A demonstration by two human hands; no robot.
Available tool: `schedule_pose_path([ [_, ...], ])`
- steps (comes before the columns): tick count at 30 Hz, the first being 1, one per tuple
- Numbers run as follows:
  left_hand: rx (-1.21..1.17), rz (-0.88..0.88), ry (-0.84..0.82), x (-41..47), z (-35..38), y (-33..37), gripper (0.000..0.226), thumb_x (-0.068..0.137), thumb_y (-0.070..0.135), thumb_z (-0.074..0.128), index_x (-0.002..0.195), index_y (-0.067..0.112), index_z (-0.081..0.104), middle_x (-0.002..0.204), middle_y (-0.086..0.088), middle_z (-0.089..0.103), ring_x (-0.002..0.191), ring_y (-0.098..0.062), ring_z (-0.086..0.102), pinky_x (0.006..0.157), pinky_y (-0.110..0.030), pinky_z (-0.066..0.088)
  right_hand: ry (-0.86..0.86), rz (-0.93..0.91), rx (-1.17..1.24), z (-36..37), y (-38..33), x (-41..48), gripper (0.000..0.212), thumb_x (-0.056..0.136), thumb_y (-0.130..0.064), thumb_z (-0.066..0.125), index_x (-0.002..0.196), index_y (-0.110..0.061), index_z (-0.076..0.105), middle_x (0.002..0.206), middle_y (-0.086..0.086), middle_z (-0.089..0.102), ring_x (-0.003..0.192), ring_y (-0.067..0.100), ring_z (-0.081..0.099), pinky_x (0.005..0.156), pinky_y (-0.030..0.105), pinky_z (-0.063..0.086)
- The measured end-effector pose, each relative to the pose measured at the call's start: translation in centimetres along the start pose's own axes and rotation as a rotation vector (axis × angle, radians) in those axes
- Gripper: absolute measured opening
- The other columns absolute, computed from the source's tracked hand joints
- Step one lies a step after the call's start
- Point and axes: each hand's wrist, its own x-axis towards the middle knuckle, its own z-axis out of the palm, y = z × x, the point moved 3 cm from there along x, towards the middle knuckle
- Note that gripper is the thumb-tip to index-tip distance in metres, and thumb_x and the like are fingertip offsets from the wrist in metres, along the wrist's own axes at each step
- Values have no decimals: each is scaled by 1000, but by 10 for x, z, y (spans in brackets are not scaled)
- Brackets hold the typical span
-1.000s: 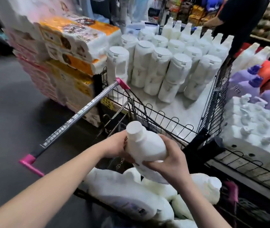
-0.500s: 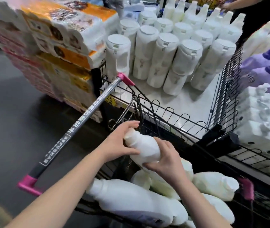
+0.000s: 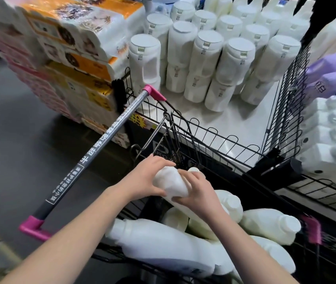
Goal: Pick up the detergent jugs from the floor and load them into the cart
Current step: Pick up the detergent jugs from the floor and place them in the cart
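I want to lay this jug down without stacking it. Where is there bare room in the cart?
Inside the cart, the dark patch right of the held jug, beyond the lying jugs, looks bare. The near end is crowded: jugs lie touching and overlapping there. The white shelf in front of the standing jugs is bare too.

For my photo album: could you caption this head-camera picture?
The left hand and right hand hold a white jug over other jugs lying in a shopping cart.
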Motion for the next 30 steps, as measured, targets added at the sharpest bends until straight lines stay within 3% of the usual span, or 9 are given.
schedule_pose_path([
  [3,34,9,-8,0,3,1,83,71,39,95,143,29,56,139,11,57,136,-8,47,130,-37,3,5,0,34,-1,1,-6,86,70,-43,90,147,-40,51,135,-16,52,118,7,54,92,31,50],
  [6,16,-14,-6,0,3,2,82,71,36,95,143,29,56,139,12,56,137,-7,46,132,-44,5,24,8,58,-2,2,-12,83,72,-48,90,145,-37,53,135,-23,50,114,-3,48,95,28,48],
  [10,-41,-46,-8,-1,-3,5,83,72,38,95,144,35,53,139,20,52,133,15,38,133,-49,11,85,-11,172,-10,9,-20,83,72,-49,91,145,-31,56,130,-17,55,102,-1,56,91,14,43],
  [12,-79,-44,-7,-3,-8,12,85,72,39,95,144,39,51,138,30,47,132,23,34,131,-46,21,126,-2,222,-20,12,-26,79,74,-51,90,143,-37,54,130,-18,55,108,-4,57,91,8,39],
  [16,-125,-7,29,-3,-26,39,86,73,42,95,144,48,47,143,36,44,138,16,38,124,-26,32,241,-13,308,-58,6,-42,72,78,-42,90,140,-41,54,132,-23,60,115,-5,59,91,5,40],
  [21,-206,109,73,5,-53,94,89,72,45,92,149,40,48,149,26,50,143,8,42,121,-17,30,363,-83,353,-120,-13,-74,71,79,-37,90,142,-34,58,126,-20,69,121,1,64,103,18,46],
  [26,-228,285,37,22,-65,155,95,69,51,92,152,40,46,152,22,51,147,1,42,127,-35,30,485,-142,321,-179,-30,-120,76,78,-40,88,146,-31,55,134,-17,67,130,4,60,111,29,47],
  [30,-320,448,-25,31,-55,205,94,70,47,93,151,38,47,153,23,52,147,3,42,128,-35,30,629,-110,299,-214,-36,-167,76,78,-40,88,146,-27,56,138,-16,65,133,3,59,111,35,48],
])
